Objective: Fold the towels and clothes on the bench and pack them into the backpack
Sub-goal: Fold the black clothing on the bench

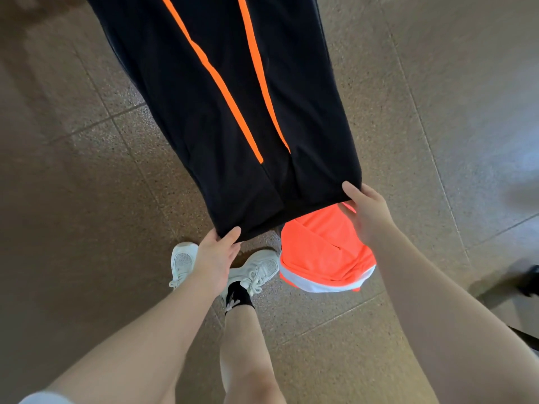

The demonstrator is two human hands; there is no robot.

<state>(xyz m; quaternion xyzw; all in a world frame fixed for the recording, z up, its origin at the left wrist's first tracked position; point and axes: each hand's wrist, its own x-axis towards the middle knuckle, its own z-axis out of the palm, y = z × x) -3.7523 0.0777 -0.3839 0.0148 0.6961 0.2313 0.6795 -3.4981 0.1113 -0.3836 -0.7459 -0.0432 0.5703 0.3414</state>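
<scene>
A black garment with two orange stripes (227, 106) stretches from the top of the head view down to my hands, held above the floor. My left hand (215, 258) pinches its near left corner with the thumb on top. My right hand (367, 211) grips the near right corner, fingers curled under the edge. Below that edge lies a bright orange cloth with a white band (323, 255), bunched beside my feet. Neither the bench nor the backpack is in view.
Brown speckled floor tiles (87, 199) fill the view. My white sneakers (256, 272) stand under the left hand. A dark object (529, 279) sits at the right edge, and a thin dark bar crosses the lower right corner.
</scene>
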